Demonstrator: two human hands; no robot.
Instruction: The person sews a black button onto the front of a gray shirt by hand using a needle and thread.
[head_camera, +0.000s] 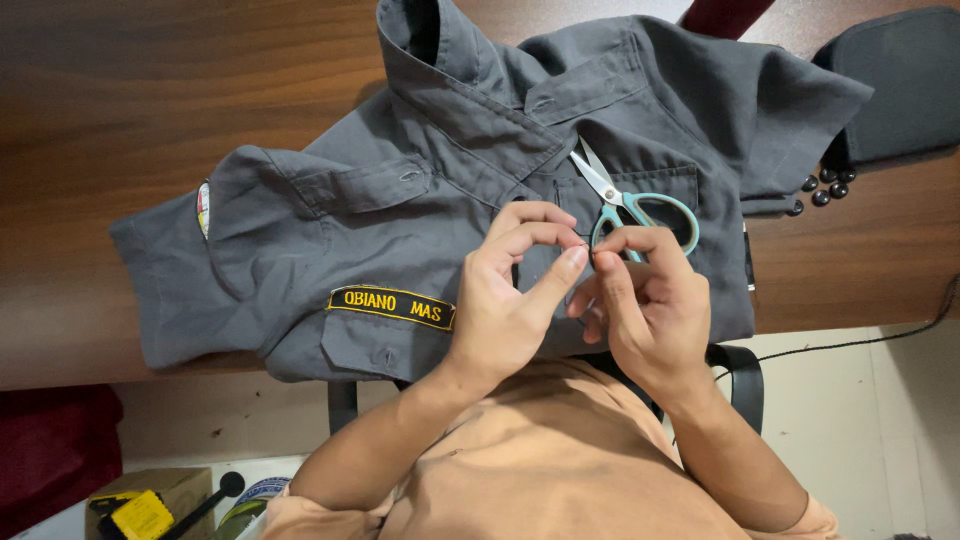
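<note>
Grey cloth is taking up most of the view: a short-sleeved shirt (420, 200) is lying spread on a dark wooden worktop (130, 100), its collar pointing away from the person and its lower part hanging just over the near edge. The shirt is looking sturdy and a little creased, with flapped chest pockets, a black name strip edged and lettered in yellow sewn above one pocket, and a small coloured patch showing on the sleeve at the left.

The left hand (505, 300) and the right hand (650, 310) are meeting just above the shirt's front, near its middle. The left thumb and forefinger are curling into a loop, and the right fingers (612, 245) are pinching together against the left fingertips; something very fine seems to be caught between them (too small to make out what it is).

Scissors (625, 205) with pale green handles are resting on the shirt just behind the right hand, blades pointing toward the collar. A few small black buttons (825, 185) are sitting on the worktop beside the shirt's right sleeve, next to a dark pouch (900, 80) at the far corner. The person is wearing a peach top (550, 470).
</note>
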